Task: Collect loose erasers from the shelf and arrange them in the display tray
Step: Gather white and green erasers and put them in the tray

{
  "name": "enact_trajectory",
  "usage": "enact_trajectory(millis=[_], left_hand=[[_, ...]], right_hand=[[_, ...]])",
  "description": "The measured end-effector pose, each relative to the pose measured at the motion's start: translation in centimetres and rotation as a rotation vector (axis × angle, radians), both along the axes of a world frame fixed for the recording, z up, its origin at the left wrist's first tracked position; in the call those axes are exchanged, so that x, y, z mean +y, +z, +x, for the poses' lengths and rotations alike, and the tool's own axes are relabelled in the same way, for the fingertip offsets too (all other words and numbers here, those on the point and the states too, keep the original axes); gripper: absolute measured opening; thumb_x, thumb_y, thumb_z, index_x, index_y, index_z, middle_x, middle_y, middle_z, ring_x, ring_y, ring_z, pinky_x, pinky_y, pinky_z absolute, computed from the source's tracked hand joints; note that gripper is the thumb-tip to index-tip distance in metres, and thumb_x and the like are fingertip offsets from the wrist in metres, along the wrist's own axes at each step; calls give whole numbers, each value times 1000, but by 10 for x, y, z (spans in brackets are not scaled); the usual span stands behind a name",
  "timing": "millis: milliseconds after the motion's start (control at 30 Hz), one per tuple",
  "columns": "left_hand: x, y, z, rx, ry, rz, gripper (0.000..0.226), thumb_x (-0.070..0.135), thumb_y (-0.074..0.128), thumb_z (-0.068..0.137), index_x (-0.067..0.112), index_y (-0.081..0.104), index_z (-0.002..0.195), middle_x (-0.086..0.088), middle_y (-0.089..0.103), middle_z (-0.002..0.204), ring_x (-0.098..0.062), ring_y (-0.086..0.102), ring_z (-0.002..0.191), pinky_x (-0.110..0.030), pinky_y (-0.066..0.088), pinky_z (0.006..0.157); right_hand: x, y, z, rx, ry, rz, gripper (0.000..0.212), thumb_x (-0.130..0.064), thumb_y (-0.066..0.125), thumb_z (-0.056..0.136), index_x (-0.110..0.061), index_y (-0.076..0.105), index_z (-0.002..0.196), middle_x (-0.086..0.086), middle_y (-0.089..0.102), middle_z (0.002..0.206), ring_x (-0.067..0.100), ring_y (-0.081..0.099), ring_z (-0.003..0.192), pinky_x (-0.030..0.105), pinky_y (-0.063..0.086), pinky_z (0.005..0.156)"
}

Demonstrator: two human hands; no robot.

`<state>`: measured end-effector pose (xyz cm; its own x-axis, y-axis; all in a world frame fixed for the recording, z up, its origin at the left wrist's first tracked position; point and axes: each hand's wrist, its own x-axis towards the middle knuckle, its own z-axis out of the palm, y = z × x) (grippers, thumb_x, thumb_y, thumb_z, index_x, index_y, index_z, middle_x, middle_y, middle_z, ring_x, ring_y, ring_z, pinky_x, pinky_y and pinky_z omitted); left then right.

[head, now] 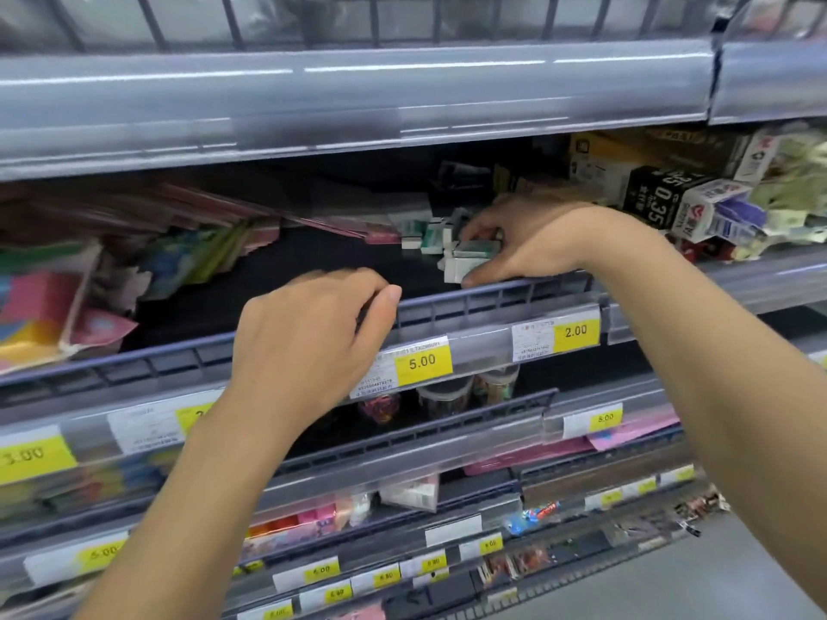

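**Q:** How far along?

**Me:** Early, I judge. My right hand [523, 243] is in on the shelf [313, 261], near its front edge toward the right, fingers [481, 230] and thumb curled around a small stack of white-and-green erasers [470, 259]. More loose erasers [423, 234] lie just behind, deeper in toward the back. Collecting under way; arranging not begun, as far as I can see.

**Q:** Left hand?

**Me:** Left hand [313, 333] hovers at the shelf's front rail [492, 297], fingers loosely curled, holding nothing I can make out. Fingertips hidden behind the knuckles, so contact with the rail is unclear.

**Q:** The display tray?

**Me:** Can't identify one. Nothing in view reads plainly as a tray; the loose pile sits straight on the dark shelf floor.

**Q:** Other containers?

**Me:** Boxed stationery [662, 194] stacked at the shelf's right end, contents not visible. Clear lidded jars [447, 396] on the shelf below, small coloured items inside, too blurred to name. Colourful paper packs [53, 306] at the left end.
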<state>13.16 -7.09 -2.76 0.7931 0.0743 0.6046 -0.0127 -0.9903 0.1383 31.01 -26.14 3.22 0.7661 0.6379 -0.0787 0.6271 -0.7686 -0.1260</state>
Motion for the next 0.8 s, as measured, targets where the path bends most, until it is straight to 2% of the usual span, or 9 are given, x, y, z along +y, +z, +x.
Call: enact_trajectory(millis=[67, 167, 233, 367, 467, 533, 633, 733, 800], left_hand=[[1, 0, 0, -8, -5, 6, 33, 44, 41, 106, 32, 69, 92, 13, 66, 74, -17, 62, 70, -18, 27, 50], [1, 0, 1, -25, -9, 12, 35, 46, 38, 105, 33, 68, 90, 13, 64, 72, -15, 60, 68, -17, 25, 49], [2, 0, 2, -27, -12, 20, 34, 45, 40, 106, 33, 68, 91, 13, 65, 73, -15, 59, 68, -17, 24, 50], [3, 2, 4, -7, -2, -18, 30, 47, 44, 105, 34, 69, 95, 13, 67, 76, -16, 49, 65, -22, 22, 51], [5, 5, 8, 64, 10, -102, 26, 53, 43, 102, 40, 66, 103, 21, 63, 78, -11, 49, 71, -24, 28, 56], [6, 9, 15, 169, 9, -187, 28, 61, 42, 99, 44, 62, 109, 29, 62, 82, -10, 57, 83, -29, 39, 66], [7, 19, 25, 277, -33, -404, 42, 72, 46, 91, 43, 58, 119, 35, 62, 91, -7, 62, 97, -37, 50, 84], [3, 32, 33, 257, -144, -767, 66, 82, 56, 74, 36, 59, 122, 24, 70, 102, -2, 66, 99, -35, 57, 86], [-4, 39, 39, 272, -219, -931, 66, 81, 63, 68, 35, 63, 115, 13, 75, 102, -9, 72, 96, -37, 61, 83]], right_hand=[[6, 2, 1, 18, -20, -16, 71, -63, 73, 78, -26, 56, 136, -3, 60, 133, 16, 59, 106, 28, 44, 83], [14, 2, -2, 0, -30, -37, 61, -58, 74, 79, -23, 60, 127, -8, 56, 109, 17, 58, 93, 29, 45, 70], [16, 2, -5, -26, -17, -48, 56, -53, 74, 81, -23, 59, 125, -8, 50, 108, 18, 54, 93, 28, 42, 68], [18, 2, -10, -47, 0, -18, 50, -48, 76, 81, -27, 58, 122, -7, 48, 115, 21, 54, 98, 32, 45, 76], [17, -1, -11, -57, -3, 100, 49, -47, 76, 79, -29, 56, 119, -10, 54, 105, 13, 57, 85, 29, 43, 63], [17, -2, -13, -34, -12, 182, 46, -47, 77, 78, -31, 55, 116, -15, 55, 97, 5, 55, 80, 26, 40, 58], [16, -4, -21, 31, -4, 409, 41, -43, 81, 75, -31, 60, 109, -17, 59, 95, -1, 57, 80, 21, 44, 64], [22, -7, -42, 125, 89, 769, 34, -29, 83, 75, -24, 66, 103, -12, 65, 91, -3, 58, 74, 14, 45, 67], [29, -9, -58, 140, 153, 908, 37, -31, 78, 71, -20, 67, 105, -7, 70, 95, 7, 65, 82, 21, 52, 73]])
